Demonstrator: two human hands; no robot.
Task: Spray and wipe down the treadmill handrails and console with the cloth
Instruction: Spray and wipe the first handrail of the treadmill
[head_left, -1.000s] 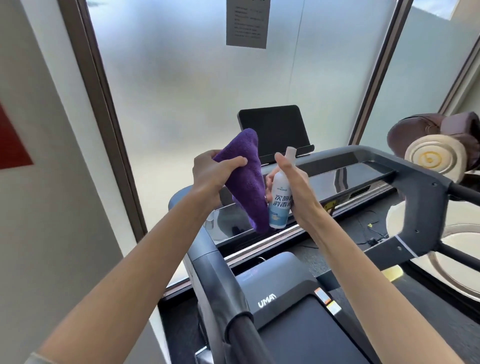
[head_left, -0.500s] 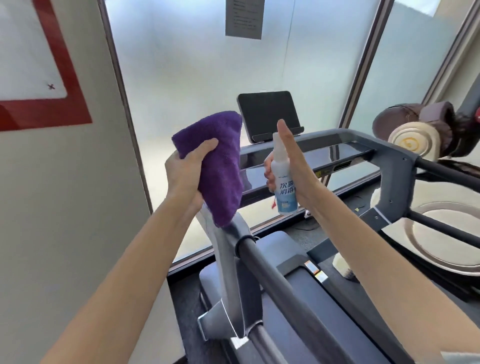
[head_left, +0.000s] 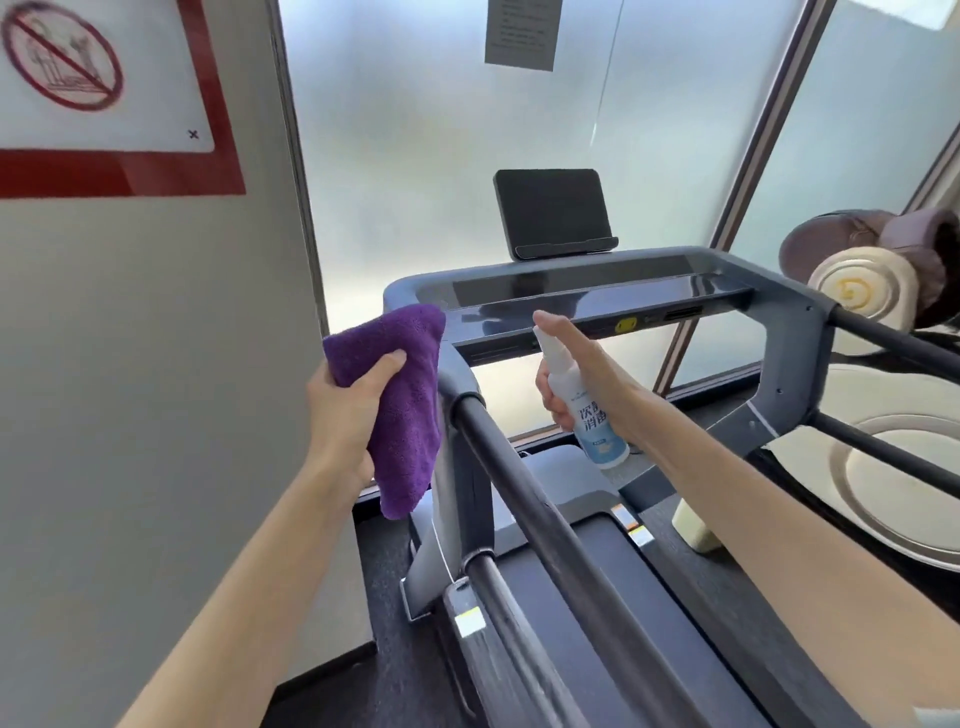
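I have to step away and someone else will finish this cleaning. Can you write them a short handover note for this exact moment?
Left hand grips the folded purple cloth, held up beside the top of the left handrail; whether the cloth touches it cannot be told.
Right hand holds the spray bottle upright, forefinger raised over the nozzle, just below the console.
Done: nothing visibly wiped; no wet streaks can be made out.
Left: spray and wipe both handrails, including the right handrail, and the console.
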